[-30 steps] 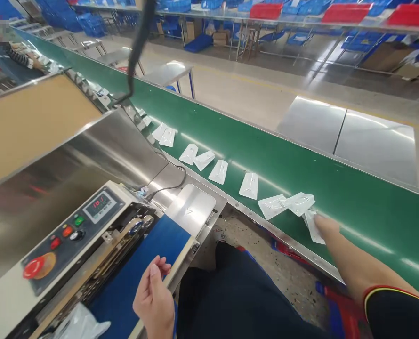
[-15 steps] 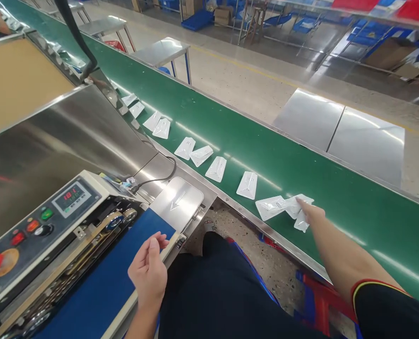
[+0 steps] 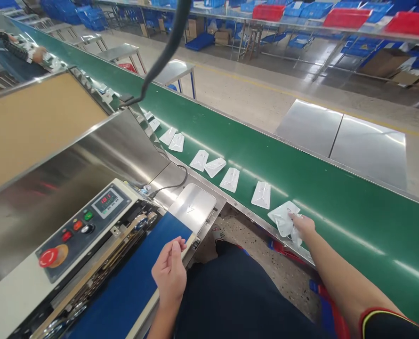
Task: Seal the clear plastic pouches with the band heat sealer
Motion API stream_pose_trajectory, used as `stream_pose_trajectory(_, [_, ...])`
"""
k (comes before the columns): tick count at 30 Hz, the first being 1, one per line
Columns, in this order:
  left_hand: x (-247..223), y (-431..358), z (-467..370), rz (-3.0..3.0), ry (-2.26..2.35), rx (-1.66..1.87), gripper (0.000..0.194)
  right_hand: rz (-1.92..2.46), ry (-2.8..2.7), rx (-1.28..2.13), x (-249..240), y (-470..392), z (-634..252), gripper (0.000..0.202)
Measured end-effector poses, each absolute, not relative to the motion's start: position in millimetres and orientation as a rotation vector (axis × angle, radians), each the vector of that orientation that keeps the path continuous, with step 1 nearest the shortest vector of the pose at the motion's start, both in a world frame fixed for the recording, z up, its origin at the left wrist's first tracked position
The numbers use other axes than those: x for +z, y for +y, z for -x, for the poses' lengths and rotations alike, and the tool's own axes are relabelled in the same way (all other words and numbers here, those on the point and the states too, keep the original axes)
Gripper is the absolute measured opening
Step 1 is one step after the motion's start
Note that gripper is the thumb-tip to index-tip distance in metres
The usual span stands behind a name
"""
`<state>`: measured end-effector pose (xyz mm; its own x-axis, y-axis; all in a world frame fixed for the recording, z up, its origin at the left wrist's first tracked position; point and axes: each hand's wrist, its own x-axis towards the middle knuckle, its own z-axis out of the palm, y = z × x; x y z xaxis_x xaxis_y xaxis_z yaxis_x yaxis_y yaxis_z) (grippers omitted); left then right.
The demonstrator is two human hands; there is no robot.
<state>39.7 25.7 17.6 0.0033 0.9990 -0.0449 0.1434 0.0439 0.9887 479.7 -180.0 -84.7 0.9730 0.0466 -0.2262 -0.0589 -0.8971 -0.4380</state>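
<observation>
In the head view, white pouches [image 3: 261, 194] lie spread along the near side of a green conveyor belt [image 3: 336, 207]. At the row's right end, several pouches [image 3: 282, 217] overlap, and my right hand [image 3: 303, 226] pinches them at their right side. My left hand [image 3: 170, 268] is curled closed above the edge of a blue belt [image 3: 124, 278]; what its fingers hold, if anything, is hidden. This belt belongs to a machine with a control panel [image 3: 85, 230] and ends at a metal plate [image 3: 192, 203].
A black cable [image 3: 163, 59] hangs across the upper left. Two steel tabletops [image 3: 368, 146] stand beyond the green belt. Another person's hand [image 3: 39, 54] is at the far left by the belt. Red bins [image 3: 347, 18] sit at the back.
The camera view has shifted, so the scene sits farther right and lower. My right hand has drawn the end pouches left, closer together over the neighbouring pouch. My left hand stays curled.
</observation>
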Motion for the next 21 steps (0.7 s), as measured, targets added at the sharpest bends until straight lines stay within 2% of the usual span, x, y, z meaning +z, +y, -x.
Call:
stream_pose_trajectory(3, [22, 31, -44, -1.452, 1.226, 1.070, 0.036, 2.677, -0.079, 0.309, -63, -158, -472, 0.045])
stream_pose_trajectory(7, [31, 38, -56, -1.778, 1.065, 0.974, 0.028, 2.456, -0.529, 0.340, -4, -109, -422, 0.060])
stream_pose_trajectory(9, [34, 44, -64, -1.879, 1.004, 0.941, 0.030, 2.243, -0.814, 0.494, 25, -71, -376, 0.059])
stream_pose_trajectory(11, [33, 51, -69, -1.896, 0.962, 0.939, 0.040, 2.010, -1.077, 0.720, 48, -32, -326, 0.054])
stream_pose_trajectory(16, [18, 65, -52, -1.473, 1.143, 1.060, 0.044, 1.548, -1.286, 1.222, 69, 33, -246, 0.047])
stream_pose_trajectory(21, [10, 60, -23, -0.938, 1.205, 1.116, 0.058, 1.478, -1.379, 1.358, 64, 55, -224, 0.039])
